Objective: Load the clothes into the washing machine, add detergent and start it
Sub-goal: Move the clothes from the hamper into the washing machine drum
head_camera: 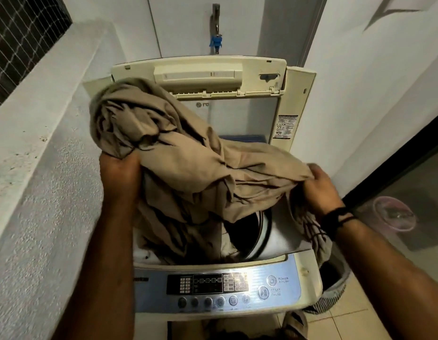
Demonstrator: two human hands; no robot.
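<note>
1. Over the open washer [303,263], the left hand [121,173] is curled tight round a bunched end of a tan cloth [188,155], holding it up above the tub's left side.
2. To the right, the right hand [319,185] pinches the other end of the cloth, fingers curled into the fabric near the tub's right edge; a dark band [340,217] wraps that wrist.
3. Between the hands the cloth sags in crumpled folds, its lower part hanging down into the drum [257,231], whose dark inside and metal rim show under the folds.
4. A loose end of the cloth droops below the right wrist, outside the washer's right side.
5. Behind the cloth the lid [200,74] stands raised and folded, leaning back toward the wall.
6. Nearest the camera lies the control panel [213,288], with a dark display, a row of round buttons, and keys marked power and start/pause at its right.
7. Above the lid a tap [216,13] with a blue fitting [216,41] is fixed to the wall.
8. On the floor just right of the washer stands a dark basket [335,283]; farther right, behind glass, sits a pink tub [394,214].
9. Along the left runs a rough white ledge [41,143] under a meshed window [24,33].
</note>
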